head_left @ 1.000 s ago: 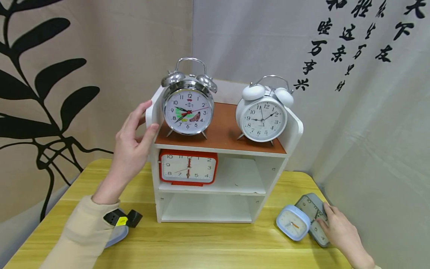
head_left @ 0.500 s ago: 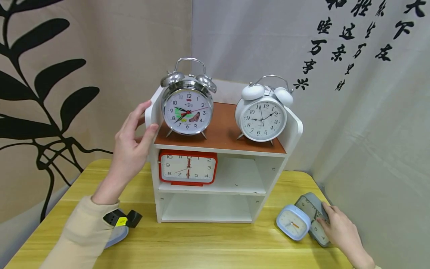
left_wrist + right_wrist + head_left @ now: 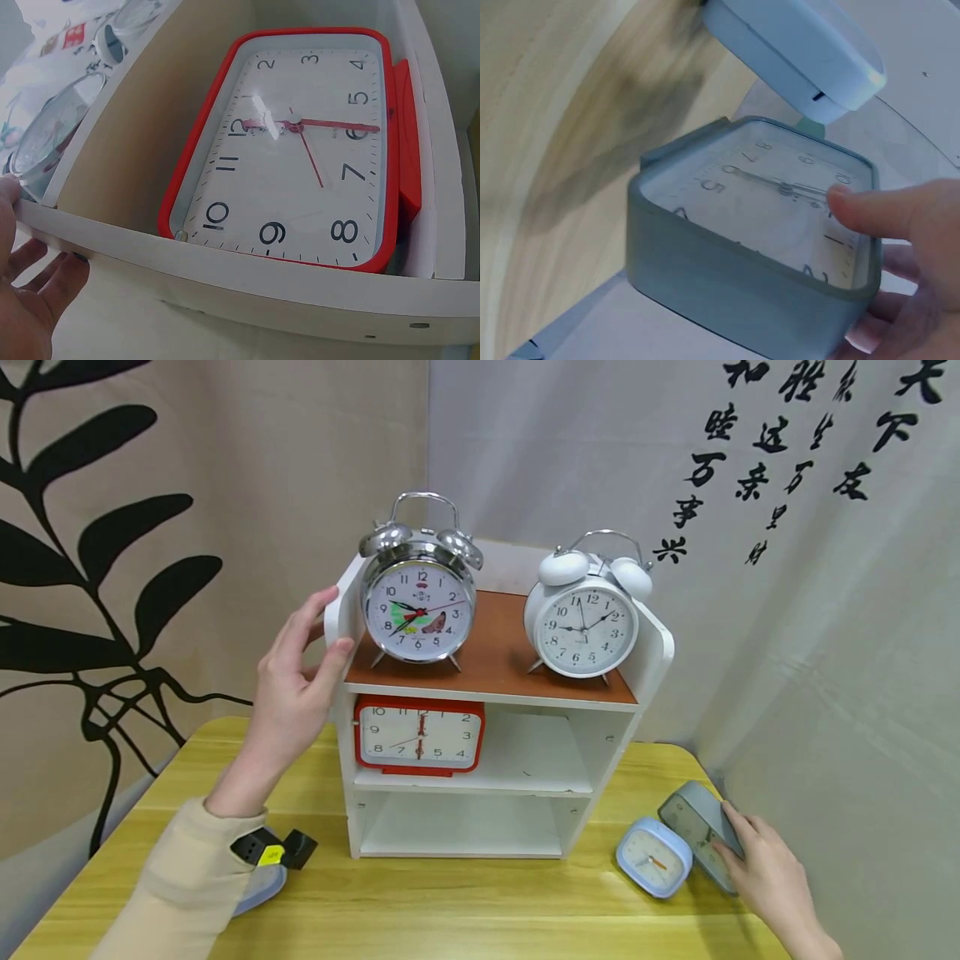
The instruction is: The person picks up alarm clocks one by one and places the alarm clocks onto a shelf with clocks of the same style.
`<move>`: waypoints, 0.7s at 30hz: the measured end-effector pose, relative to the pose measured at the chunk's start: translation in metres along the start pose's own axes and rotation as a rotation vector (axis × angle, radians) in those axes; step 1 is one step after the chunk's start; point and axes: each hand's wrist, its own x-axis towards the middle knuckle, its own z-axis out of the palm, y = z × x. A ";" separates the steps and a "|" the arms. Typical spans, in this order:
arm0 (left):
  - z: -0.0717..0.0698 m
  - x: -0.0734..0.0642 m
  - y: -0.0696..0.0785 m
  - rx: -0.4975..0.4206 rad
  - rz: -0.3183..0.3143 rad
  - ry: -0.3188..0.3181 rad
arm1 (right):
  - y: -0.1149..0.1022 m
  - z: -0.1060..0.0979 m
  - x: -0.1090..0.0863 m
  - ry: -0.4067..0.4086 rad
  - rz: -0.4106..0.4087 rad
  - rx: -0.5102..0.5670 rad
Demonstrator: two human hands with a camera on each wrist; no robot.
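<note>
thumb and fingers of the right hand [image 3: 772, 872] grip one end of a gray-green clock [image 3: 699, 833], the thumb laid over its face and the other fingers behind its edge. the clock is tilted at the right side of the wooden table [image 3: 322, 902]; whether it is fully off the surface cannot be told. just beside it, on the side toward the shelf unit [image 3: 654, 652], lies a small light-blue clock [image 3: 655, 858], so close that contact cannot be judged.

the left hand [image 3: 295, 697] holds nothing loose: its extended fingers and thumb rest against the unit's left side panel, perhaps to steady it.

judging by how things lie, three clocks are set in place: a silver twin-bell clock [image 3: 422, 610] and a white twin-bell clock [image 3: 587, 628] stand on the brown top board, and a red rectangular clock [image 3: 420, 735] stands at the left of the middle shelf. the gray-green and light-blue ones are outside the unit, and handling of the first looks barely begun.

the light-blue clock sits between the gripped clock and the unit, so it could be knocked. a bluish object [image 3: 260, 891] is mostly hidden under the left sleeve [image 3: 172, 881]. behind everything hang pale curtains [image 3: 300, 435].
</note>
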 end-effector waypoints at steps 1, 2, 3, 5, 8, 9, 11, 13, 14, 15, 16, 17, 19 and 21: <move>0.000 0.000 0.000 0.000 0.000 0.001 | -0.001 -0.002 0.000 0.020 -0.004 0.004; 0.000 0.000 0.000 0.000 0.000 0.001 | -0.002 -0.003 0.000 0.041 -0.009 0.008; 0.000 0.000 0.000 0.001 0.001 0.000 | -0.003 -0.005 0.000 0.064 -0.016 0.012; 0.000 0.000 0.000 0.002 0.002 -0.001 | -0.007 -0.008 0.000 0.109 -0.040 0.020; 0.000 0.000 -0.001 0.001 0.006 0.002 | -0.013 -0.014 0.002 0.169 -0.080 0.030; 0.001 0.000 -0.001 0.000 0.007 0.003 | -0.015 -0.017 0.003 0.188 -0.094 0.035; 0.001 0.000 -0.001 -0.003 0.008 0.006 | -0.019 -0.022 0.004 0.222 -0.116 0.045; 0.000 0.000 -0.001 -0.005 0.007 0.007 | -0.024 -0.027 0.005 0.242 -0.131 0.051; 0.000 0.000 -0.001 -0.006 0.006 0.006 | -0.026 -0.029 0.005 0.249 -0.139 0.051; 0.000 0.000 -0.001 -0.007 0.006 0.006 | -0.029 -0.032 0.005 0.250 -0.146 0.052; 0.000 0.000 -0.001 -0.008 0.005 0.007 | -0.031 -0.034 0.006 0.250 -0.154 0.049; 0.000 0.000 -0.001 -0.008 0.005 0.007 | -0.034 -0.036 0.005 0.249 -0.163 0.043; 0.000 0.000 -0.001 -0.007 0.004 0.007 | -0.038 -0.041 0.005 0.250 -0.186 0.033; 0.001 0.000 0.000 -0.005 0.004 0.008 | -0.044 -0.045 0.003 0.254 -0.214 0.026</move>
